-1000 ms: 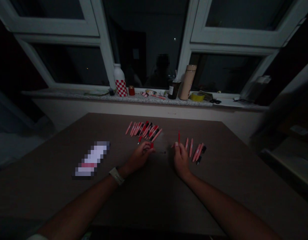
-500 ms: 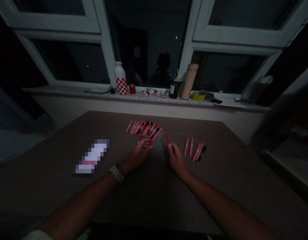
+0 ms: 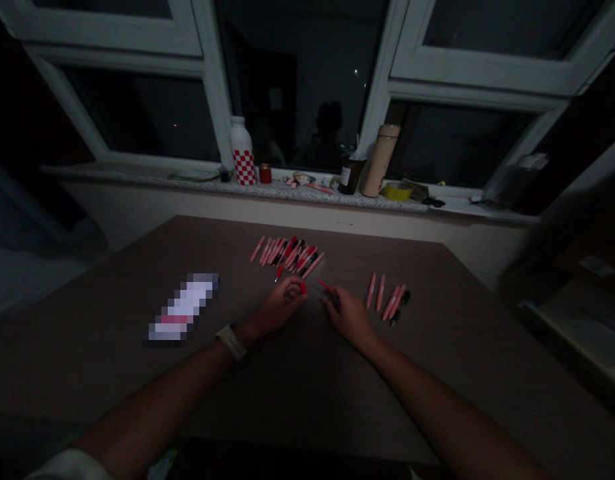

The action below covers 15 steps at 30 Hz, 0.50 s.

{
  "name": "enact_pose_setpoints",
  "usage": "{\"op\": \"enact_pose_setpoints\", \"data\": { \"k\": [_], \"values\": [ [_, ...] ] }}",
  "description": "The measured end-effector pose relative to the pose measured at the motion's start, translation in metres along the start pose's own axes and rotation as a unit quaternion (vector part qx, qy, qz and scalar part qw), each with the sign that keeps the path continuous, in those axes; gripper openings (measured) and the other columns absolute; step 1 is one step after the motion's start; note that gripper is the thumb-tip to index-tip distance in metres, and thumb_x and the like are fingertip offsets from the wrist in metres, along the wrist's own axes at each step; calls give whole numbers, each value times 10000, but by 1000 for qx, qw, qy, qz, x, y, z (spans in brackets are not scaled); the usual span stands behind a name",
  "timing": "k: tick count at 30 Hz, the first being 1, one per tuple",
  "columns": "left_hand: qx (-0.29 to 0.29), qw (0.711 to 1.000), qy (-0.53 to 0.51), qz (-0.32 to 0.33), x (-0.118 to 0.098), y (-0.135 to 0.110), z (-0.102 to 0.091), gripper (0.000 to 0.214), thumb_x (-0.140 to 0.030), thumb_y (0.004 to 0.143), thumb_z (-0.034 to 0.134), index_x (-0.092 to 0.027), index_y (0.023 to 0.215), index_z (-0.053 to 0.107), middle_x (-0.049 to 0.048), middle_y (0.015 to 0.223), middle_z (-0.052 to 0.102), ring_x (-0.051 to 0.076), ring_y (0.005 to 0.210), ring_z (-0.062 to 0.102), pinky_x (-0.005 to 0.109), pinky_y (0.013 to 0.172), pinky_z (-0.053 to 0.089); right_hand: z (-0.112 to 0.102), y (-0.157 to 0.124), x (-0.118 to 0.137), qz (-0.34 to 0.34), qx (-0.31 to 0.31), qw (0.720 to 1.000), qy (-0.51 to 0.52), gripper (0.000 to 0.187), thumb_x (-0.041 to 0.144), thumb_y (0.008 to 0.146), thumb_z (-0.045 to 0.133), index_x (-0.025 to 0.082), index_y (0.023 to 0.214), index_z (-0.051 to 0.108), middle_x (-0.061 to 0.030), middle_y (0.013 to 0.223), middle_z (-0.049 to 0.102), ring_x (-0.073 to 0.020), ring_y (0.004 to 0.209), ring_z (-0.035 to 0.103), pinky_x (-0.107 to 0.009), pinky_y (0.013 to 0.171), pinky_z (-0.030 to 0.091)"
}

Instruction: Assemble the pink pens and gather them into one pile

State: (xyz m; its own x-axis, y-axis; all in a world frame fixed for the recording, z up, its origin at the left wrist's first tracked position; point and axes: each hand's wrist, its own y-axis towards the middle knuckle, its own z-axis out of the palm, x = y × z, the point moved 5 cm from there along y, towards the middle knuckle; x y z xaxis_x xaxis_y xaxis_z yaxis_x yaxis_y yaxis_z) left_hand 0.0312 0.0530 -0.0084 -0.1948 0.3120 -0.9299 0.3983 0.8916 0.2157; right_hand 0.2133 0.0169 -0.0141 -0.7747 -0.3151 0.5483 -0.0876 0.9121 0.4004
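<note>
My left hand (image 3: pixel 283 303) is closed, with a small red cap-like piece (image 3: pixel 303 288) between thumb and fingers. Across a short gap, my right hand (image 3: pixel 351 317) pinches a slim red stick (image 3: pixel 326 285), its thin tip angled up and left toward that piece. Just beyond my left hand lies a pile of pink pen barrels (image 3: pixel 272 251) mixed with red and black parts. One red part with a pale tip (image 3: pixel 278 273) rests at the pile's near edge. Right of my right hand are several pink pens (image 3: pixel 380 292) and small black caps (image 3: pixel 396 319).
A phone with a blurred screen (image 3: pixel 184 307) lies on the brown table (image 3: pixel 287 393) at left. Along the windowsill stand a red-checked white bottle (image 3: pixel 244 152), a small red jar (image 3: pixel 265 174), a dark cup (image 3: pixel 350 177), a beige flask (image 3: pixel 380 160) and yellow tape (image 3: pixel 398 192).
In my right hand the red stick has tipped from nearly upright to pointing left, nearer the red piece. My left hand has stayed almost in place. The view has shifted slightly.
</note>
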Motion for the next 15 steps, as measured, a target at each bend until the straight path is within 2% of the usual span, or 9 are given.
{"op": "enact_pose_setpoints", "data": {
  "k": [3,7,15],
  "values": [
    [12,1000,14,6,-2,-1,1,298,-412,850,610,-198,1037,520,9,868,591,137,761,567,241,649,441,3,1,-1,-7,27,999,-31,186,292,895,534,201,1036,613,-85,971,684,-229,870,623,-300,736,417],
    [20,1000,20,14,-5,-2,2,289,-413,855,599,-198,1034,527,10,864,597,134,739,561,239,631,438,6,4,-2,-1,33,998,-55,187,304,885,573,215,1030,649,-86,974,702,-236,893,635,-294,734,409],
    [28,999,13,19,-8,-2,3,259,-383,852,611,-193,1006,524,2,822,598,127,689,554,237,610,435,6,5,-2,11,34,998,-58,164,325,905,551,219,909,676,-82,869,704,-219,795,635,-272,647,370]
  ]
}}
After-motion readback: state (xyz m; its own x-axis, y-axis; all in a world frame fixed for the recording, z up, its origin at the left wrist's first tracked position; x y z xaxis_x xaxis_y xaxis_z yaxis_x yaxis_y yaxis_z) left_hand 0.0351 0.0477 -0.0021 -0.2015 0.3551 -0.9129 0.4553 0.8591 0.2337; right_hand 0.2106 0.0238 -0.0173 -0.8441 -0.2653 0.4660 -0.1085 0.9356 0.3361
